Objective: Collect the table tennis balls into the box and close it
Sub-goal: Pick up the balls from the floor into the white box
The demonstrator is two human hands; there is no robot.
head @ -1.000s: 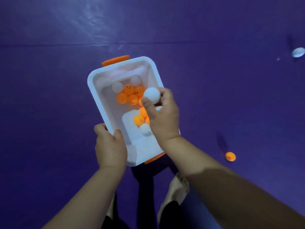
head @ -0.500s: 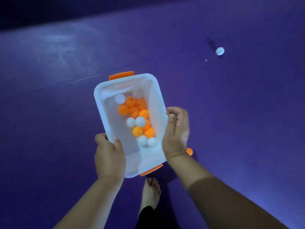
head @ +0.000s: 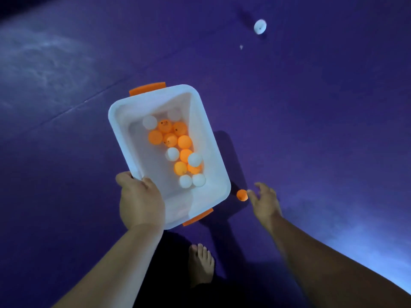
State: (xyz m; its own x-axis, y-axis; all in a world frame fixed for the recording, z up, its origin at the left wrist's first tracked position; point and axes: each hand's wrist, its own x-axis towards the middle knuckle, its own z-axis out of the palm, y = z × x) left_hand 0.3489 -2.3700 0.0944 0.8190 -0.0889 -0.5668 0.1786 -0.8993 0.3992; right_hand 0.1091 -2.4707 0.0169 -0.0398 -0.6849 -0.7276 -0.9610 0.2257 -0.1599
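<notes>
Currently the box (head: 124,121), balls (head: 184,142) inside, is being gripped at its rim by the left hand (head: 142,201); the right hand (head: 264,201), fingers (head: 260,186) released, is being held just beside an orange ball (head: 242,194) on the floor (head: 311,130)

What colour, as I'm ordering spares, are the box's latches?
Orange latches; head view shows them best.

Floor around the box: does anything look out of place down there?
Yes. Two balls lie loose on the purple floor, outside the white box: an orange ball just right of it, near the right hand, and a white ball far off ahead. The left hand grips the box.
</notes>
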